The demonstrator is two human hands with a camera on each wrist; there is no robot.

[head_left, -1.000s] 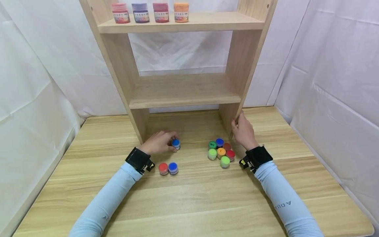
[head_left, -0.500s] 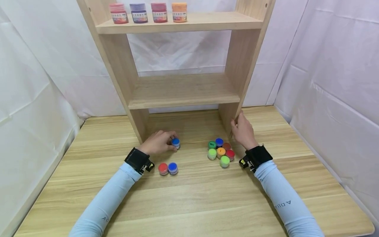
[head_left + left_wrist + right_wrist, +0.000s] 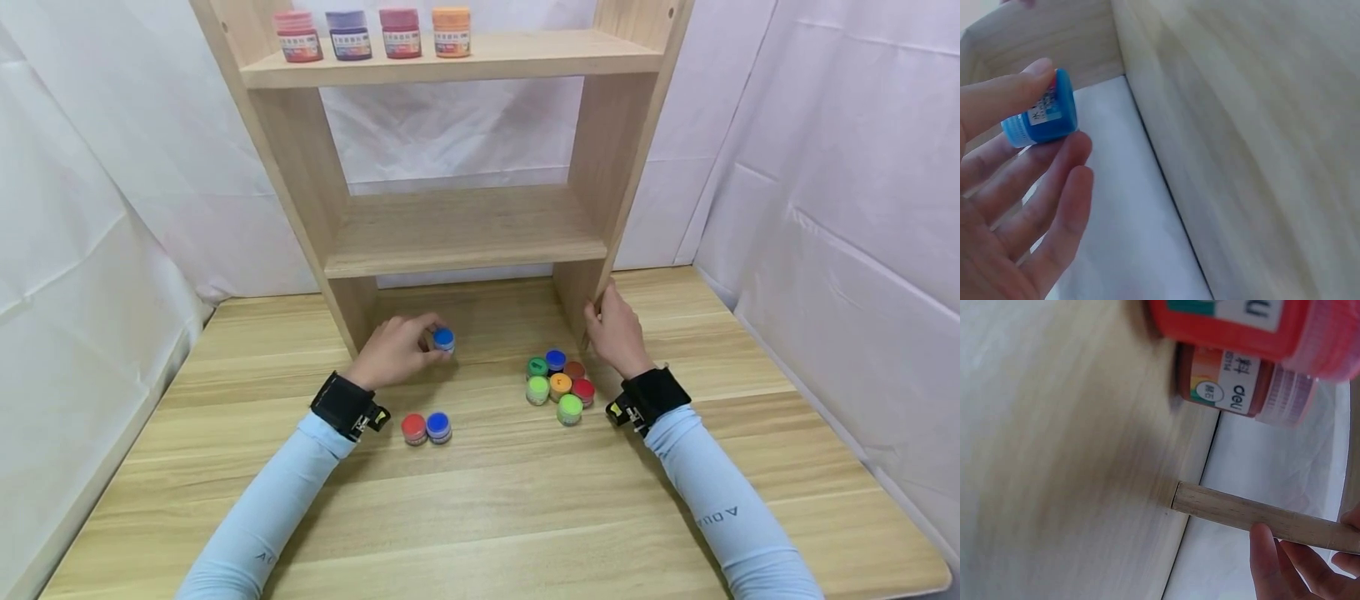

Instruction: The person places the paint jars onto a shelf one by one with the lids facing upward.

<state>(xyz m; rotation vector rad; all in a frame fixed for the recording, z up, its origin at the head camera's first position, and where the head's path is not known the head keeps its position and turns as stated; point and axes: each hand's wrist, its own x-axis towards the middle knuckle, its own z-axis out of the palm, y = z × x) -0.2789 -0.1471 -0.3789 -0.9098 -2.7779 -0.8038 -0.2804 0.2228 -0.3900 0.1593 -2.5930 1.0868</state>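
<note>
My left hand [image 3: 392, 352] pinches a small blue paint jar [image 3: 444, 340] between thumb and fingers, in front of the shelf's bottom opening. In the left wrist view the blue jar [image 3: 1054, 119] lies tipped on its side, label showing, with the thumb on top and fingertips beneath. My right hand [image 3: 618, 333] grips the front edge of the wooden shelf's right side panel [image 3: 1235, 511] low down, near the table. Left of that hand, a cluster of jars stands on the table, among them an orange-lidded jar [image 3: 560, 384] and a red-lidded jar [image 3: 582, 391].
A red-lidded jar [image 3: 413, 427] and a blue-lidded jar [image 3: 438, 427] stand side by side nearer the front of the table [image 3: 480, 525]. Several jars, including an orange jar [image 3: 452, 33], line the upper shelf board [image 3: 547, 52]. The middle board [image 3: 468, 229] lies below it.
My left hand has moved the blue jar slightly away from me, toward the shelf's bottom opening. The right hand keeps its grip on the panel. The head view has shifted slightly.
</note>
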